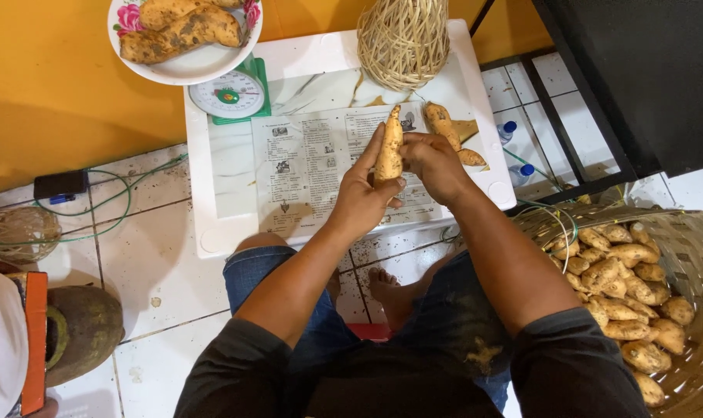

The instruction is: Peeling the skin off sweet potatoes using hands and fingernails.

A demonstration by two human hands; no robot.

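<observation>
My left hand [361, 193] grips a long pale-orange sweet potato [389, 143] upright over a sheet of newspaper [305, 166]. My right hand [433, 162] rests against the same sweet potato from the right, fingers curled on its side. Two more sweet potatoes lie on the paper: one [440, 124] just beyond my right hand and a smaller one [471, 158] beside it. The paper covers a low white table [212, 224].
A kitchen scale [229, 94] carries a floral plate [183, 70] of sweet potatoes at the table's back left. A wicker object [402, 39] stands at the back. A woven basket [692, 248] with several sweet potatoes sits at my right. Bottles [514, 147], cables and an orange wall surround the table.
</observation>
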